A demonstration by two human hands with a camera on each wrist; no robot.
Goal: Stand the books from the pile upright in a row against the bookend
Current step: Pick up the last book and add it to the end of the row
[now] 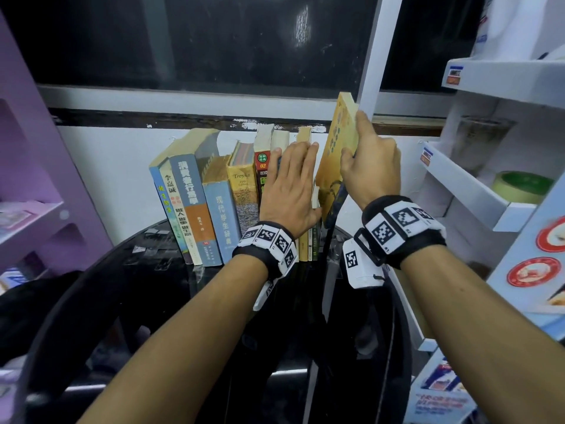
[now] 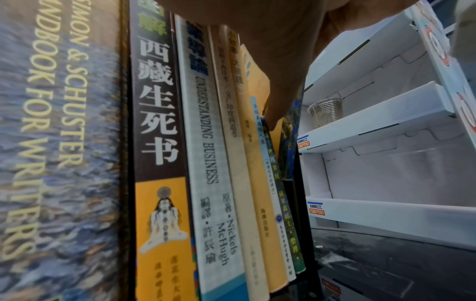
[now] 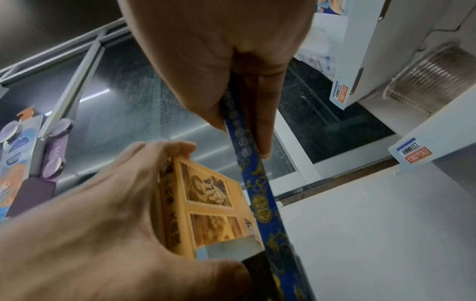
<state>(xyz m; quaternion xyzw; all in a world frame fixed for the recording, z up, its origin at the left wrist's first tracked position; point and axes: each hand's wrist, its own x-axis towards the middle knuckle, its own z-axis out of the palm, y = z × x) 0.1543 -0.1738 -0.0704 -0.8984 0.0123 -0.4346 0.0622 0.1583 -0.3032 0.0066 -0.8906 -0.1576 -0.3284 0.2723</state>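
Head view: our left hand lies flat on the row of books, steadying it on the desk. Right wrist view: our right hand pinches a thin yellow book, slotting it at the row's right end.

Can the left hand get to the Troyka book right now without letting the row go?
Probably not: the left hand lies flat against the row's right-end books, and the Troyka book stands wedged between neighbours further left, so only its spine is exposed.
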